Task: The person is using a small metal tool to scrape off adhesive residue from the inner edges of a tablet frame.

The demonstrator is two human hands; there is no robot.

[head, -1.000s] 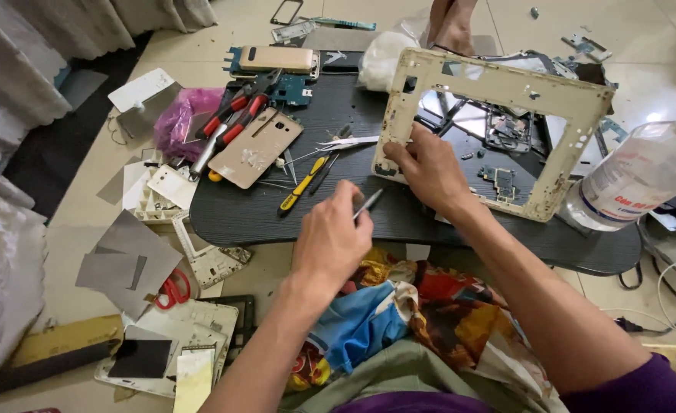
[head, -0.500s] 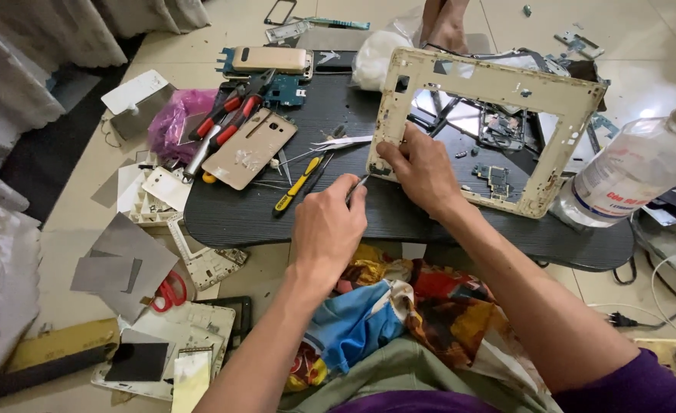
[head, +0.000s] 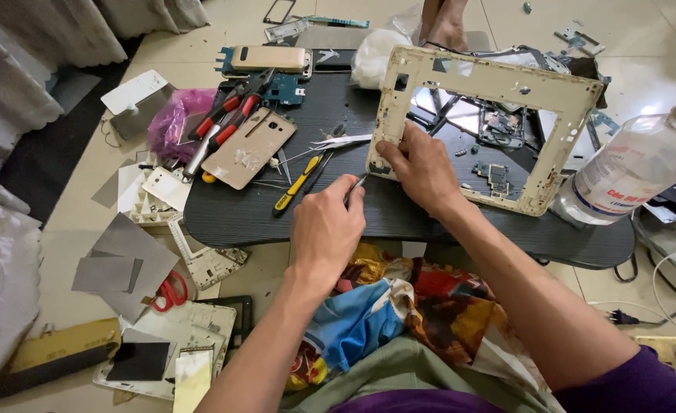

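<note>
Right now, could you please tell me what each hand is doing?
Left hand: closed on a thin metal tool.
Right hand: closed on the lower left corner of the cream tablet frame.

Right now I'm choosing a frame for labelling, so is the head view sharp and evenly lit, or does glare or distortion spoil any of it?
Head view: both hands and the cream rectangular tablet frame are sharp; daylight glares off the pale floor tiles top right and the clear plastic bottle; the wide lens bends the edges; the black oval table stays readable.
</note>
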